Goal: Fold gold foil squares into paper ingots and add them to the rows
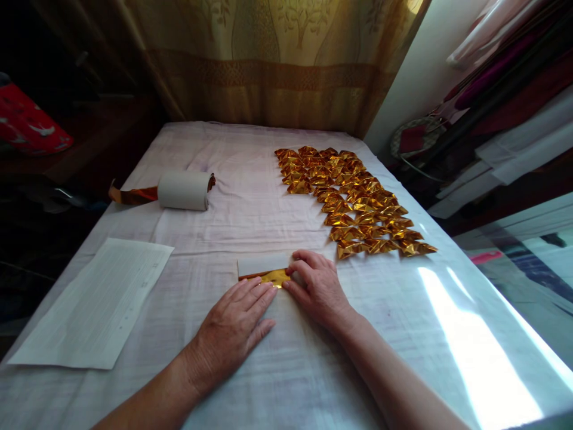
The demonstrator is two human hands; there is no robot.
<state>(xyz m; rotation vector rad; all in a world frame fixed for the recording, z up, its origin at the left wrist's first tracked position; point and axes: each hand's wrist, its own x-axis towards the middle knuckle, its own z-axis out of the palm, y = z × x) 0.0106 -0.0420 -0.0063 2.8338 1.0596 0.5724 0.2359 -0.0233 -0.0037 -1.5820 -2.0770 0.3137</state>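
A sheet of gold foil paper (275,276) with a white back lies on the cloth in front of me, its near edge folded over so a gold strip shows. My left hand (233,319) rests flat, fingertips pressing on the left part of that fold, thumb apart. At the right end, my right hand (319,288) has its fingers bent and pinches the paper between thumb and fingers. The fingers hide the sheet's right end. Farther right stand rows of folded gold paper ingots (358,203).
A roll of white-backed gold foil paper (183,191) lies at the back left. Nearer is a printed sheet (96,304). White cloth (233,221) covers the bed-like surface. Beyond it hang a curtain (268,71) and, at right, clothes (514,119). A red patterned object (33,122) is far left.
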